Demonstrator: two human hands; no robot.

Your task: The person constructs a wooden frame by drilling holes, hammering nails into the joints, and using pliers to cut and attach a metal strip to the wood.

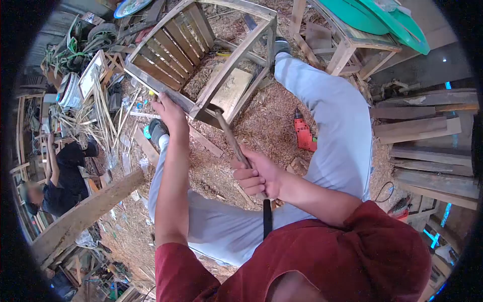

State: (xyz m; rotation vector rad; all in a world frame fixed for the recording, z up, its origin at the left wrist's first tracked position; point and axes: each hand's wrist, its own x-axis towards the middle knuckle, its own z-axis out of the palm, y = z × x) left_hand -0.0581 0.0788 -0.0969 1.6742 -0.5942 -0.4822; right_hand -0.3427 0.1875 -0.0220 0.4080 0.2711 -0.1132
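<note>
My right hand is closed around the wooden handle of a hammer. The hammer's dark head is at the near corner of a wooden chair frame, which lies tipped on the ground. Whether the head touches the wood, I cannot tell. At the frame's near left rail, my left hand is closed with its fingers against the wood. Slats run across the frame's left side. A pale board shows within the frame.
A red power drill lies on the shavings by my right leg. Stacked planks line the right side. A wooden table with a green plastic piece stands at upper right. A long beam crosses lower left, near another person.
</note>
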